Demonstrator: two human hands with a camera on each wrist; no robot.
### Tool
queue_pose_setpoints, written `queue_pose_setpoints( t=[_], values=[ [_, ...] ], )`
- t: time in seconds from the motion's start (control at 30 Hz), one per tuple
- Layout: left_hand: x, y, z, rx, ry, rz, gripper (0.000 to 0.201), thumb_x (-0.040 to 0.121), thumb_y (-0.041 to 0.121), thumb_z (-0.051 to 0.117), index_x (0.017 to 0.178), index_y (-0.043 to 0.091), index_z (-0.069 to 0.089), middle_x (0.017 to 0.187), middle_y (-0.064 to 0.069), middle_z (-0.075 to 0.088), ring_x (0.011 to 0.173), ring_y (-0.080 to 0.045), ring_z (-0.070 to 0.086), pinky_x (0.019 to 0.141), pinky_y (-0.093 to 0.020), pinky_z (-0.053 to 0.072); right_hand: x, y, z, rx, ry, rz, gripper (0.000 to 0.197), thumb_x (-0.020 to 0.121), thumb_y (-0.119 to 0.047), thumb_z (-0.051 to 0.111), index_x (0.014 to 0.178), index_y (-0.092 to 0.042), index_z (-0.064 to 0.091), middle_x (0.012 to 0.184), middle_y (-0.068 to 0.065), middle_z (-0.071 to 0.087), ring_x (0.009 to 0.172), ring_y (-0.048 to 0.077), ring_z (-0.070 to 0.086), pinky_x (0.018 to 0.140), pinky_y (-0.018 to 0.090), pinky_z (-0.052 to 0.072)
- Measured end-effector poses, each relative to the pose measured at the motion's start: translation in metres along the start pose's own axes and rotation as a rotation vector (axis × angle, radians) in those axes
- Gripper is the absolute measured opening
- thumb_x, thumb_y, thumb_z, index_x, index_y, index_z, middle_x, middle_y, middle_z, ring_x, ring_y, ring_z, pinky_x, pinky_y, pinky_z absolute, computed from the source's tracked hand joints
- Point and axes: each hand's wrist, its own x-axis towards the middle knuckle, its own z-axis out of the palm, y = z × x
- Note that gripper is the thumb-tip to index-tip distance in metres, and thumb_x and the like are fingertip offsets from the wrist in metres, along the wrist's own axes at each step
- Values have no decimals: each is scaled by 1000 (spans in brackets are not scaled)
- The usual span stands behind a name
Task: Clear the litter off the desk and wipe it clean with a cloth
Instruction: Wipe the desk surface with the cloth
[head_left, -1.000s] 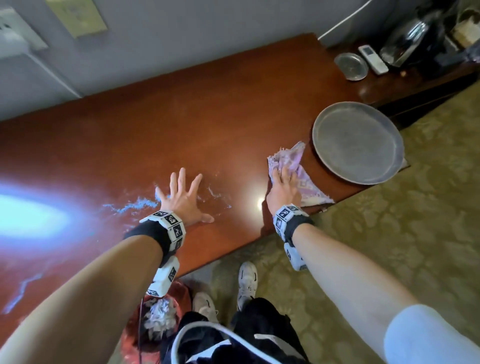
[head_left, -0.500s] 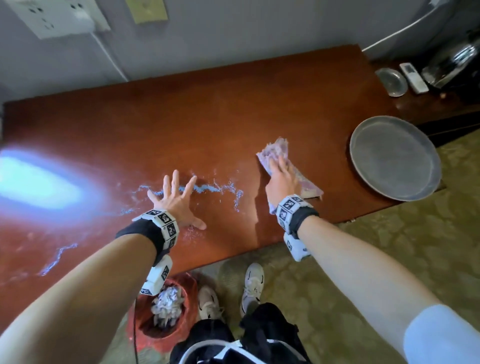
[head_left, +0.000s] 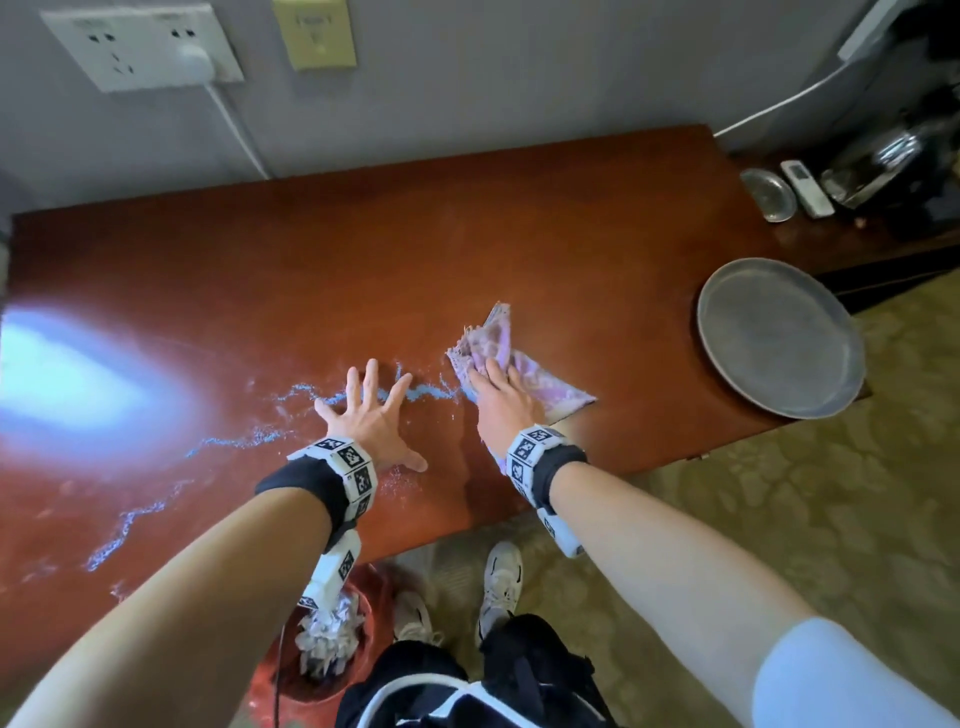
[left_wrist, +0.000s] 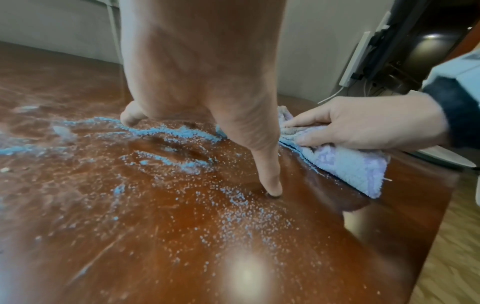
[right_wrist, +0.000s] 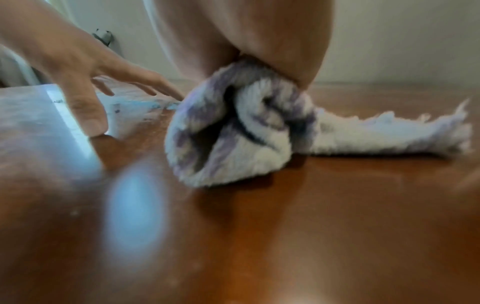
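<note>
A line of blue powder (head_left: 426, 393) runs across the red-brown desk (head_left: 467, 234), with fine grains scattered around it (left_wrist: 233, 205). My left hand (head_left: 369, 415) lies flat on the desk with its fingers spread, in the middle of the powder. Just to its right, my right hand (head_left: 501, 400) presses down on a purple-and-white cloth (head_left: 545, 387) and holds it bunched under the palm. The cloth's left edge (left_wrist: 293, 131) touches the end of the powder line. In the right wrist view the cloth (right_wrist: 233, 133) is folded thick under the hand.
A large grey metal plate (head_left: 779, 338) sits at the desk's right front corner, overhanging the edge. A small dish (head_left: 769, 195) and a white remote (head_left: 808, 188) lie on a lower shelf beyond. A red bin (head_left: 363, 670) holding crumpled foil stands on the floor below the desk.
My right hand has slid the cloth leftward along the desk, up to the powder line and close to my left hand. The left hand has stayed flat in place.
</note>
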Motion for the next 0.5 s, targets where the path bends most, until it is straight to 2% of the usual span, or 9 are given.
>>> queue_pose_setpoints(
  t=[0.13,0.23,0.3,0.33,0.37,0.43,0.5],
  values=[
    [5,13,-13,-25,50,62,124,66,72,73,154,41,-8,161,-4,-26,149,-29,-20,112,-73,11,-1,30,-16,2,-77,35,70,90,5,43,152,-23,27,161,-1,14,145,30,15,117,40,19],
    [9,39,-29,-41,83,109,119,68,69,73,154,42,-5,162,-3,-22,150,-29,-19,111,-72,13,0,63,-29,-6,-64,77,72,88,6,44,151,-26,28,161,-2,14,147,33,14,114,44,27],
    [13,61,-39,-29,120,133,115,68,68,73,154,43,0,163,-3,-14,150,-29,-12,110,-69,19,3,86,-42,23,-87,102,71,90,6,42,151,-25,27,162,-1,11,147,35,13,113,45,27],
    [16,73,-43,-17,142,142,112,68,69,72,153,43,4,163,-4,-8,150,-29,-6,108,-66,24,4,97,-48,35,-107,107,68,91,4,42,151,-24,26,162,1,11,146,36,17,111,45,30],
    [19,86,-47,-5,165,148,109,67,69,71,152,43,8,161,-5,-2,148,-29,0,106,-62,28,6,108,-54,37,-114,91,65,93,-2,43,151,-25,25,161,4,14,141,37,27,106,45,36],
    [27,114,-56,3,203,161,102,67,69,69,150,43,15,158,-5,8,144,-28,9,103,-57,33,8,132,-69,50,-72,28,58,99,-26,43,151,-26,18,156,7,27,122,37,51,92,43,48],
    [37,145,-64,-10,223,168,97,69,70,65,150,42,18,156,-5,12,143,-28,13,103,-56,33,11,157,-88,63,-11,-1,61,99,-49,34,151,-26,11,147,7,43,107,36,61,84,42,51]
  ],
)
